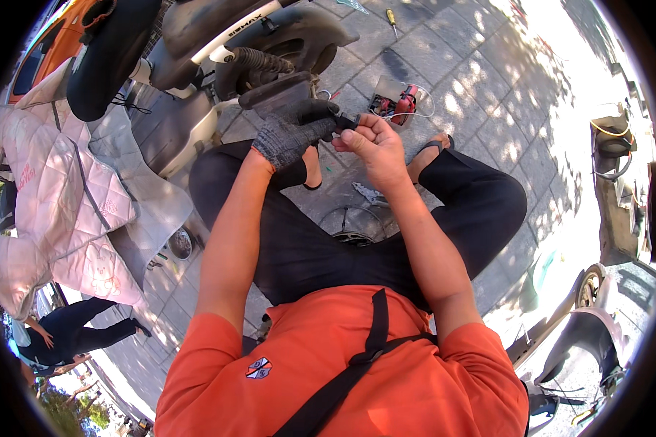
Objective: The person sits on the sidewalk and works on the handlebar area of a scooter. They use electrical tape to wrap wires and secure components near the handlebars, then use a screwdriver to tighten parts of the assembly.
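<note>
My left hand [296,132], in a dark grey work glove, is closed on one side of a small black part [346,121]. The bare fingers of my right hand [375,149] pinch the same part from the other side, so both hands meet in front of me, above my knees. Its exact kind is too small to make out. Just beyond my left hand is the rear of a scooter [291,47], with its dark wheel cover and ribbed hose. On the paving past my right hand sits an open box [386,95] holding red and black tools.
A yellow-handled screwdriver [392,22] lies on the paving farther off. Pliers [369,194] rest between my legs. At left hangs a pink quilted cover [58,175], near a small metal bowl [181,244]. Another scooter [583,342] stands at right, and a person [73,335] at far left.
</note>
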`<state>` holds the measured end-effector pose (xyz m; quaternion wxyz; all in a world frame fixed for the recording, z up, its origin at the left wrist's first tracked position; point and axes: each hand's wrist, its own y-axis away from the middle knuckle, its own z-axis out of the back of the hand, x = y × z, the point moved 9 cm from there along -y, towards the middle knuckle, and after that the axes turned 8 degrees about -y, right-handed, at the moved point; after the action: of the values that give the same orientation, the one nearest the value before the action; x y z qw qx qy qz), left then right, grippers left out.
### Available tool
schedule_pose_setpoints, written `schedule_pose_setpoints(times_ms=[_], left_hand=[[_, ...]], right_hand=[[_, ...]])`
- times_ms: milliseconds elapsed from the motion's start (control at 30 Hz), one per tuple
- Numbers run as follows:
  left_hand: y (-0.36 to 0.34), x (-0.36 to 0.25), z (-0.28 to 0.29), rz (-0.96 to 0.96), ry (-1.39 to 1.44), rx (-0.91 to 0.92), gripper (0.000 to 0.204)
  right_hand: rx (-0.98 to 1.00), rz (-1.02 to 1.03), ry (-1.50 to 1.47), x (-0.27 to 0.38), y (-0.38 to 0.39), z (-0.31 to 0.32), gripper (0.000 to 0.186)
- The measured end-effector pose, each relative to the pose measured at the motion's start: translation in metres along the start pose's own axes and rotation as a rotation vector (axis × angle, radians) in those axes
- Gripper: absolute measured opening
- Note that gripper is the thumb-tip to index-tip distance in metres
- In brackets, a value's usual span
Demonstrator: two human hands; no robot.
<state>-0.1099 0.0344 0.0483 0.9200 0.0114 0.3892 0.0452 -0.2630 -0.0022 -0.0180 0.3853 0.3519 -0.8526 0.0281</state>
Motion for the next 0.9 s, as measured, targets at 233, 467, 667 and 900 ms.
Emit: schedule_pose_setpoints(times_ms=[233, 467, 667, 900], left_hand=[[0.004, 0.008, -0.01, 0.102, 0.242, 0.108, 0.052], [0.013, -0.01, -0.012, -0.078, 0.199, 0.164, 0.092], [0.009, -0.011, -0.008, -0.09, 0.275, 0.08, 0.044], [0.015, 0.019, -0.026, -0.001, 0.431, 0.191, 0.081]], right_hand=[[0.071, -0.172, -0.222, -0.013, 0.001, -0.002, 0.03], [0.103, -0.331, -0.415, -0.027, 0.006, 0.003, 0.027], [0.125, -0.351, -0.449, -0.032, 0.005, 0.005, 0.026], [0.216, -0.398, -0.453, -0.034, 0.01, -0.005, 0.021]])
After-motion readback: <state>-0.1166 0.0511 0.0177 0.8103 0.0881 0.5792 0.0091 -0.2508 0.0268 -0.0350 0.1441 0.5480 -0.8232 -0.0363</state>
